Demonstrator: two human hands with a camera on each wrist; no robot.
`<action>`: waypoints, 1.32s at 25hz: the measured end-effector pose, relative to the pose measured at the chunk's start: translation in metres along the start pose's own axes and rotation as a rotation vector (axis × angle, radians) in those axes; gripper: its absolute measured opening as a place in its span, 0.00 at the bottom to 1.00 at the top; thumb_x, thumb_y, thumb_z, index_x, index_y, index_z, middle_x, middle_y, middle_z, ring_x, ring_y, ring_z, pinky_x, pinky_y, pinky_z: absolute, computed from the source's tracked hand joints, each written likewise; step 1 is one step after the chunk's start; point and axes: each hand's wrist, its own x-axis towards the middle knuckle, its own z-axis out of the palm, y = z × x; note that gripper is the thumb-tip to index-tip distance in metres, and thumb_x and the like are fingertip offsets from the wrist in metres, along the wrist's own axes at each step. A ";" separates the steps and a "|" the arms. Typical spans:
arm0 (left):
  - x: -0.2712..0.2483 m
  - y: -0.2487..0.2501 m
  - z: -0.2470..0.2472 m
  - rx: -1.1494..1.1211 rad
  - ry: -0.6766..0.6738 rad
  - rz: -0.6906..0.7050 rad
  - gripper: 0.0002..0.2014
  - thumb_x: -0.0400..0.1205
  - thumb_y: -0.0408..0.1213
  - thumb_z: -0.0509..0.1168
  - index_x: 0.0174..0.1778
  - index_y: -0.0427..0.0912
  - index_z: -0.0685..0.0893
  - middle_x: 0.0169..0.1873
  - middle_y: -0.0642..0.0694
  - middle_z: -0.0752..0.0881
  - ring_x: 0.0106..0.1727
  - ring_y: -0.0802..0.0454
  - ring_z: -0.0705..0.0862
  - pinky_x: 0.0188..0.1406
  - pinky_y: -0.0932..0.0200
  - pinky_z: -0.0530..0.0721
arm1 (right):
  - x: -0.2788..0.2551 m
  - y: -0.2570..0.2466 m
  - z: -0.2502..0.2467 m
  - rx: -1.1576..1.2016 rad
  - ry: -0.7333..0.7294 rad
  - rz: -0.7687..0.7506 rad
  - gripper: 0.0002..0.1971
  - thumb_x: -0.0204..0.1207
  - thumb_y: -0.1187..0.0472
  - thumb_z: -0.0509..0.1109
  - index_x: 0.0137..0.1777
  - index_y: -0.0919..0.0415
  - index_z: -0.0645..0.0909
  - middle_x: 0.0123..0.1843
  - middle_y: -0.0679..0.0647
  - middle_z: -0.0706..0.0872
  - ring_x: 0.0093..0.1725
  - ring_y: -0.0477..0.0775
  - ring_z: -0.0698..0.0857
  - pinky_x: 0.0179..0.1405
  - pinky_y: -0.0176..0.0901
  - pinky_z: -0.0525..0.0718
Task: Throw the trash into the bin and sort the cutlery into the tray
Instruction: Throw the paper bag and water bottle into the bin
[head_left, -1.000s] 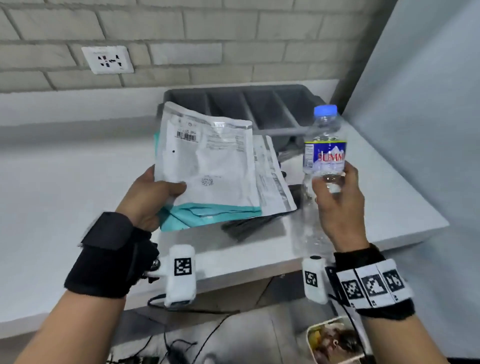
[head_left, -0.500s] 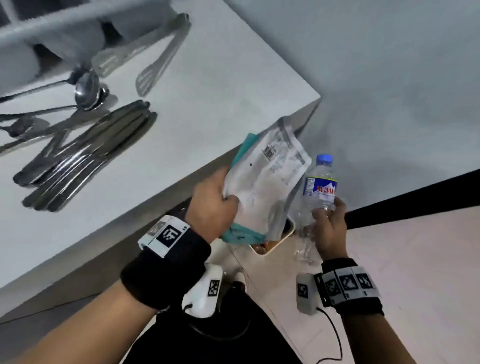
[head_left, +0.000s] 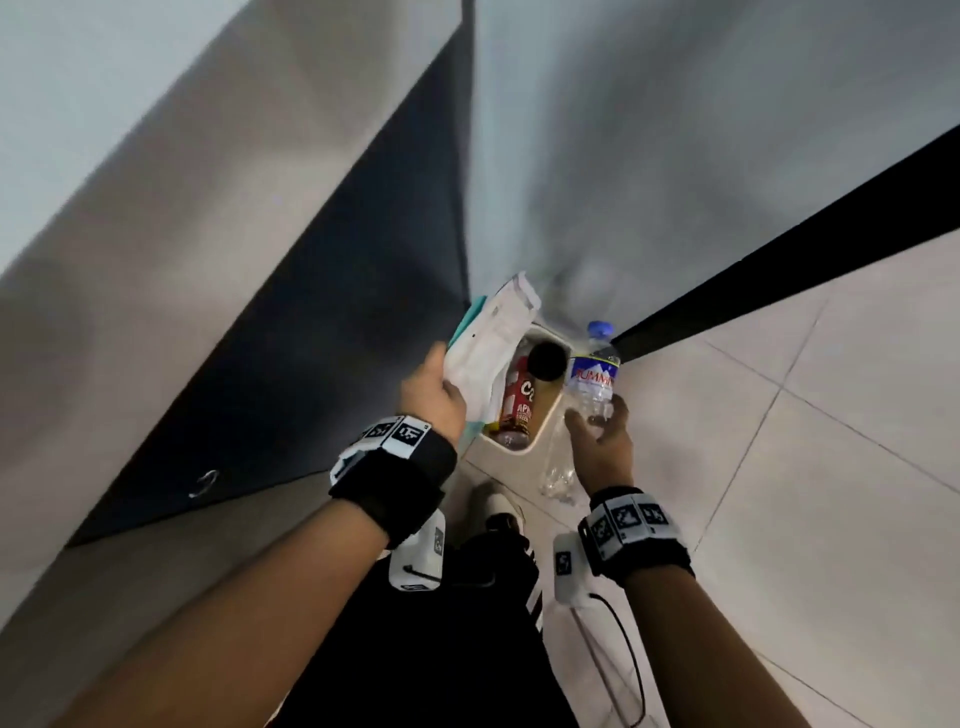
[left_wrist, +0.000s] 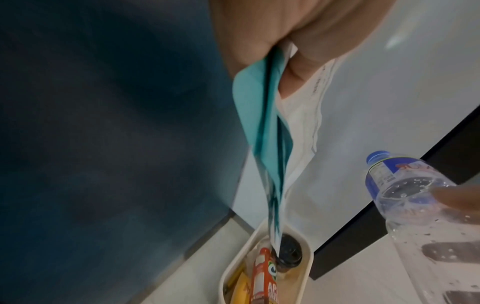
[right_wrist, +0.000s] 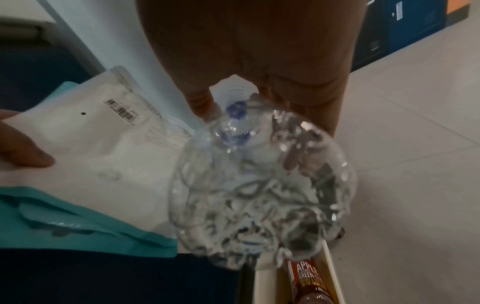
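left hand (head_left: 434, 396): fingers and thumb pinched on one edge of a stack of flat plastic mailer bags (head_left: 491, 343), white over teal, hanging over the bin (head_left: 549, 415). judged very light, limp and slick; the layers could slide apart, so a pinch across the whole stack near the edge suits, and an opened pinch should let them fall in.

bin: a narrow white tub on the tiled floor beside the desk (head_left: 156, 171) side. it holds a red apple drink bottle (head_left: 518, 402) and a black-lidded cup (head_left: 546, 359).

right hand (head_left: 602, 434): fingers curled round the lower body of a clear water bottle (head_left: 595, 375), blue cap up, just right of the bin rim. droplets show inside; judged near empty, light, thin-walled and easily dented, so a mid-body hold is adequate.

cutlery and tray: not in view.
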 end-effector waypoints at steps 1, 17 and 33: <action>0.017 -0.008 0.017 0.019 -0.005 -0.027 0.23 0.81 0.26 0.54 0.72 0.41 0.72 0.60 0.33 0.85 0.60 0.36 0.83 0.60 0.55 0.80 | 0.016 0.012 0.012 0.000 0.001 0.003 0.32 0.77 0.56 0.67 0.78 0.59 0.59 0.70 0.66 0.80 0.69 0.64 0.79 0.67 0.50 0.75; 0.186 -0.123 0.245 0.038 -0.295 -0.114 0.22 0.84 0.40 0.56 0.76 0.45 0.68 0.66 0.34 0.81 0.66 0.37 0.80 0.68 0.52 0.76 | 0.192 0.120 0.160 -0.341 -0.117 0.022 0.35 0.79 0.47 0.59 0.81 0.58 0.50 0.79 0.64 0.60 0.77 0.68 0.62 0.77 0.57 0.62; 0.164 -0.110 0.182 -0.012 -0.213 -0.207 0.25 0.79 0.37 0.64 0.74 0.44 0.73 0.73 0.44 0.78 0.72 0.43 0.77 0.76 0.56 0.71 | 0.166 0.100 0.115 -0.480 -0.192 -0.111 0.22 0.77 0.60 0.63 0.72 0.59 0.73 0.72 0.65 0.73 0.68 0.70 0.75 0.70 0.54 0.72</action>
